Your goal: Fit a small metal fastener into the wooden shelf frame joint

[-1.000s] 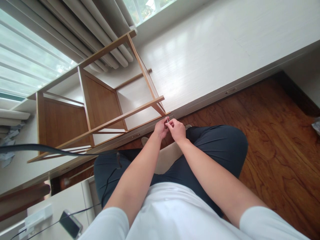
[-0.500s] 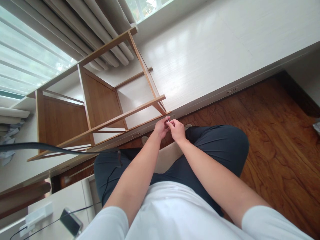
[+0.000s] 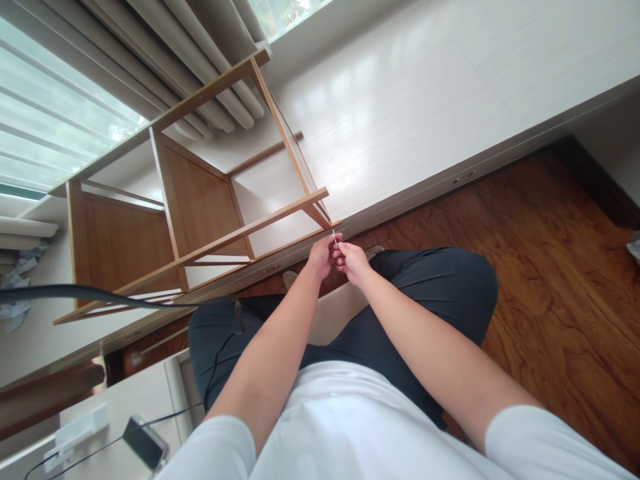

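Note:
My left hand (image 3: pixel 321 257) and my right hand (image 3: pixel 353 261) meet in front of me, above my crossed legs in dark trousers. Together they pinch a small thin white piece (image 3: pixel 334 236) that sticks up between the fingertips; what it is I cannot make out. Both hands hover just in front of the nearest corner of a wooden shelf frame (image 3: pixel 200 207), which lies on its side on a white raised platform (image 3: pixel 425 100).
A dark wooden floor (image 3: pixel 550 267) runs to the right. Curtains (image 3: pixel 190 40) and a window fill the upper left. At lower left, a white surface (image 3: pixel 115 413) carries a phone (image 3: pixel 145 443), a cable and a white power strip (image 3: pixel 75 437).
The hands have stayed together on the small white piece, shifting only slightly. The view has tilted a little.

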The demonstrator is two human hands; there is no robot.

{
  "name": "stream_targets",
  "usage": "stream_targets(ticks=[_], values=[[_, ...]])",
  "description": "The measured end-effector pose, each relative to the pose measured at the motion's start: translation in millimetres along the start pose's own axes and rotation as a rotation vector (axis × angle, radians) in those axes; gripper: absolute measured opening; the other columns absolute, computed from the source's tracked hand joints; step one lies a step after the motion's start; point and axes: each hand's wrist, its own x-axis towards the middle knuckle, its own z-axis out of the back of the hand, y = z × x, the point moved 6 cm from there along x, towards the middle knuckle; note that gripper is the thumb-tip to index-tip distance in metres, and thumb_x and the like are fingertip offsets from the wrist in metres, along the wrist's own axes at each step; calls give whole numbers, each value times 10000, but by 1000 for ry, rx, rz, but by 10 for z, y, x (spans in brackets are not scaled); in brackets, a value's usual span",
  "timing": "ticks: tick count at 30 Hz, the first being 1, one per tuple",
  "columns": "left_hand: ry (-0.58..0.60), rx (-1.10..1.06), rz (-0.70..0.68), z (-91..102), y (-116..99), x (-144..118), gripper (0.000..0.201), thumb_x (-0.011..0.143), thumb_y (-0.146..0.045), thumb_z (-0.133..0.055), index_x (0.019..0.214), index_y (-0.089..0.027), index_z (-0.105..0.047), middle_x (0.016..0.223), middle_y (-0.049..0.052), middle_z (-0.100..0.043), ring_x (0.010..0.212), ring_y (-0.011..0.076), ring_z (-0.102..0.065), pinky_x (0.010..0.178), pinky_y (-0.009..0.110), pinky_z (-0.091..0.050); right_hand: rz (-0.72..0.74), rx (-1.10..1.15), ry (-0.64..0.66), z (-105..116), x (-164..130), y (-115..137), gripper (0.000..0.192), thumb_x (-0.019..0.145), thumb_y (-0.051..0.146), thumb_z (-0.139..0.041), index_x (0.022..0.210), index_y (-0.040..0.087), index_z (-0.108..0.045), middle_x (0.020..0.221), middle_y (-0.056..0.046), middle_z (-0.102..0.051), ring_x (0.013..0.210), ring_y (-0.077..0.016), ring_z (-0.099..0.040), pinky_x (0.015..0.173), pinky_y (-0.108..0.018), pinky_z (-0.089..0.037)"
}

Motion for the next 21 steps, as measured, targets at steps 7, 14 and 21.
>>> stream_targets(ticks=[7,14,21], values=[[-82,25,-91,19,-33,0,421,703,-464,-886,884,-189,-624,584,-80,-509,394,49,-394,404,190,-325,-74,27,7,-5,7,-7,183,993,299,-590,845,192,-572,614,39,-589,433,-74,-409,431,-197,-295],[-113,73,-143,14,-40,-19,393,727,-437,-876,806,-190,-580,559,-71,-517,381,57,-399,393,198,-317,-11,-85,-50,19,6,0,181,1002,276,-505,852,201,-575,580,37,-601,416,-84,-406,402,-192,-294],[-168,61,-187,23,-95,-38,282,735,-339,-879,814,-156,-679,689,3,-645,525,87,-547,475,207,-382,240,-364,-171,105,60,102,289,913,498,-595,806,232,-564,598,32,-610,498,-137,-504,489,-241,-379]])
